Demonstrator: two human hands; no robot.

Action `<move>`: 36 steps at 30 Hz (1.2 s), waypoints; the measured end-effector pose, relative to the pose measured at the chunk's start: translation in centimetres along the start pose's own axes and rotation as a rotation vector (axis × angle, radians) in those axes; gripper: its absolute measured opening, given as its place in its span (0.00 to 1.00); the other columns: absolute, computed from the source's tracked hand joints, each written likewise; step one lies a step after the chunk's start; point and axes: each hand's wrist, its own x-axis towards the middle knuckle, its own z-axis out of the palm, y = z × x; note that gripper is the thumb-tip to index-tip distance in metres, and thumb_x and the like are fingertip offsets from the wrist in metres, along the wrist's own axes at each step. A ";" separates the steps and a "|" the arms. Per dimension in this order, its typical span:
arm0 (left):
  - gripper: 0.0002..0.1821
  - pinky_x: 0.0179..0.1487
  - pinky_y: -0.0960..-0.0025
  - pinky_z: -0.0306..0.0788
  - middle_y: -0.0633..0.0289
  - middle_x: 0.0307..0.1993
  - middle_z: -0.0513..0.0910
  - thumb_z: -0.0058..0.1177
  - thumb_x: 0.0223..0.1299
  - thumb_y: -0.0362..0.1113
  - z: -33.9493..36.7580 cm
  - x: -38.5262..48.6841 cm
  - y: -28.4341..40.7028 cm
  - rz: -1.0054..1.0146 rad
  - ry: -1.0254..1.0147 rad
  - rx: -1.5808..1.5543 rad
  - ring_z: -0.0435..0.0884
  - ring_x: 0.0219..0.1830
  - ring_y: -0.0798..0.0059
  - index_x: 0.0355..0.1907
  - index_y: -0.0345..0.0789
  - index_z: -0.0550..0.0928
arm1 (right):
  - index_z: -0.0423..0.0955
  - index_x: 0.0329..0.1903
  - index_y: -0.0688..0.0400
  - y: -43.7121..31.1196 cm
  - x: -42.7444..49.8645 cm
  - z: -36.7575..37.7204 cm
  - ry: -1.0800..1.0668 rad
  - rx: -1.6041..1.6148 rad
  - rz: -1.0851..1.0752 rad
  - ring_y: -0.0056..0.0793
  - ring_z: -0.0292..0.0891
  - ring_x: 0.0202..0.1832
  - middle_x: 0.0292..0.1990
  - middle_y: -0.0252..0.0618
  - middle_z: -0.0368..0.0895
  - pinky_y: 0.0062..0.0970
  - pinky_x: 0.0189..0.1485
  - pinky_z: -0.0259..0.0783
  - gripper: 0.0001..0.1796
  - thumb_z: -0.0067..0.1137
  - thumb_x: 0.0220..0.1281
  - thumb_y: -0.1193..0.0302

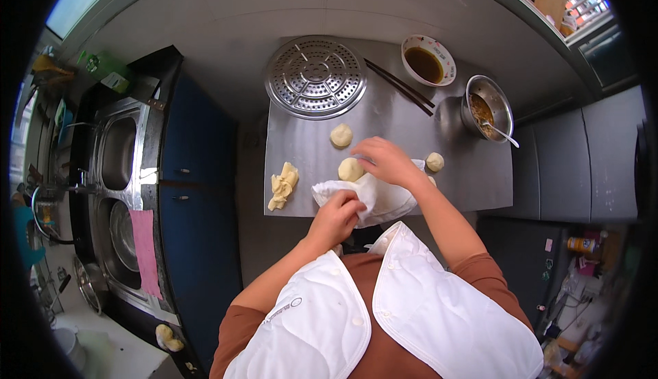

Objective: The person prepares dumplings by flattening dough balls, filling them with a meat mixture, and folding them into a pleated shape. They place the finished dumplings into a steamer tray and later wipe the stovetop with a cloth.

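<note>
My left hand (336,217) pinches the left part of a white cloth (393,201) at the table's front edge. Fingers spread from the thumb, my right hand (388,160) hovers beside a pale dough ball (350,170); its thumb is close to the ball, and I cannot tell if they touch. Behind that ball sits a second dough ball (341,136). To the right of my right wrist is a third, smaller one (435,162). Another dough piece (432,180) is partly hidden by my right forearm and the cloth. A crumpled lump of dough (283,185) lies at the left.
A perforated steel steamer plate (316,75) lies at the table's (390,117) back left. Dark chopsticks (400,87), a bowl of brown liquid (428,63) and a steel bowl of filling (483,109) with a spoon (501,134) stand rightward. A double sink (121,153) is at far left.
</note>
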 end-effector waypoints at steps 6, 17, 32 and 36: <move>0.14 0.40 0.67 0.73 0.60 0.38 0.75 0.56 0.40 0.19 1.4 -0.6 0.8 0.020 -0.042 -0.021 0.78 0.39 0.64 0.33 0.37 0.80 | 0.77 0.42 0.52 0.9 1.7 3.6 -0.162 -0.111 -0.128 0.35 0.72 0.48 0.41 0.33 0.77 0.35 0.46 0.72 0.17 0.65 0.46 0.64; 0.15 0.43 0.66 0.72 0.59 0.39 0.74 0.55 0.41 0.19 1.7 -0.2 0.4 0.000 -0.026 -0.036 0.77 0.41 0.63 0.35 0.36 0.79 | 0.72 0.39 0.55 1.0 0.6 6.4 -0.153 -0.233 -0.150 0.39 0.67 0.51 0.44 0.39 0.72 0.36 0.46 0.72 0.18 0.63 0.41 0.71; 0.18 0.37 0.72 0.73 0.57 0.42 0.74 0.50 0.48 0.20 -0.8 4.2 -3.6 -0.288 0.188 -0.208 0.77 0.34 0.67 0.44 0.33 0.77 | 0.67 0.55 0.58 3.0 -5.3 -3.7 0.162 0.952 0.338 0.20 0.71 0.48 0.46 0.34 0.74 0.23 0.52 0.68 0.20 0.55 0.58 0.76; 0.26 0.34 0.72 0.71 0.54 0.50 0.68 0.46 0.50 0.19 -1.6 7.1 -2.7 -0.269 0.275 0.110 0.74 0.36 0.73 0.55 0.35 0.72 | 0.71 0.51 0.59 3.1 -13.3 -5.5 0.253 0.712 0.589 0.20 0.72 0.46 0.46 0.33 0.76 0.22 0.50 0.69 0.17 0.56 0.58 0.75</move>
